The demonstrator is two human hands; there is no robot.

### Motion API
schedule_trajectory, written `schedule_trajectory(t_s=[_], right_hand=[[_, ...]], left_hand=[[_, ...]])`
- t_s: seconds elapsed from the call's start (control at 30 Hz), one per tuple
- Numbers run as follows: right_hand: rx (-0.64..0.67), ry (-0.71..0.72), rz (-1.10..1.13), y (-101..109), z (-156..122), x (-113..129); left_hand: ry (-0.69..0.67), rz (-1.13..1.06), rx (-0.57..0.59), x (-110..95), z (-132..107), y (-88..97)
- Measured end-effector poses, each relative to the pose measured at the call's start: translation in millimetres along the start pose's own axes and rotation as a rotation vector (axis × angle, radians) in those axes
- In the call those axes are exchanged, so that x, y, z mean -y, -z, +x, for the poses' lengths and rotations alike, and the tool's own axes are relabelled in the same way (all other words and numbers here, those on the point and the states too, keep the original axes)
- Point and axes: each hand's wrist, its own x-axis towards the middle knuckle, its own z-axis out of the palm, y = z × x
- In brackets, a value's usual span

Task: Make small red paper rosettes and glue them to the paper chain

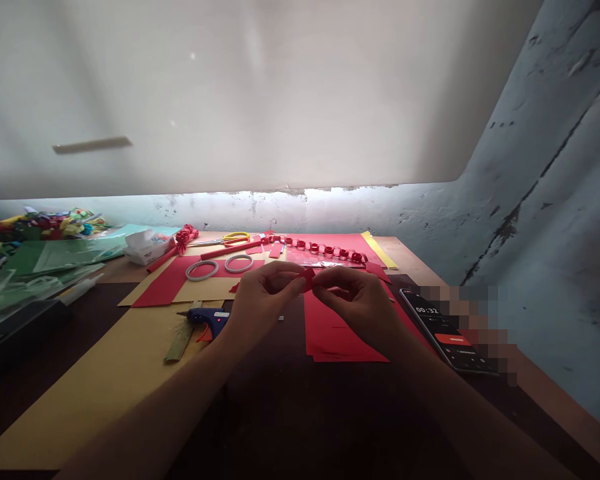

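Between my two hands is a small piece of red paper [307,279], pinched at both sides above the table. My left hand [267,293] grips its left side with thumb and fingers. On its right side, my right hand [355,297] holds it the same way. Red paper sheets [345,333] lie below my right hand. A blue glue gun [207,319] with a lit red light rests left of my left hand, on a greenish strip [180,340]. Beyond my hands stretches a red paper chain [325,249].
Two white rings [202,270] lie on red and tan paper. Yellow-handled scissors [235,238], a red rolled tube [230,251] and a tissue box [149,247] stand farther back. A phone [445,330] showing a timer lies at right. Colourful craft pieces [45,223] are heaped at far left.
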Motion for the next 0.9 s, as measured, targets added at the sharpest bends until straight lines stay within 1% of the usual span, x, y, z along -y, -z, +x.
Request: schedule_trajectory(t_s=[0.1,0.3,0.47,0.67,0.8,0.9], right_hand=[[0.031,-0.012,-0.029,0.2,0.7,-0.8],[0.134,0.018,-0.032,-0.2,-0.3,2.9],[0.098,0.058,-0.052,-0.3,-1.2,3.6],[0.087,0.079,-0.080,-0.7,-1.5,4.2],[0.066,0.086,-0.040,-2.4,-0.9,1.7],[0.037,0.063,0.010,-2.9,-0.7,-1.9]], left_hand=[[-0.008,0.028,-0.034,-0.7,0.2,-0.1],[-0.005,-0.008,-0.064,-2.5,1.0,-0.1],[0.013,-0.007,-0.030,-2.2,0.4,-0.3],[0.034,0.015,-0.031,-0.7,-0.1,-0.8],[0.023,0.001,-0.027,0.9,-0.6,-1.3],[0.029,-0.010,-0.015,1.3,-1.5,-1.5]])
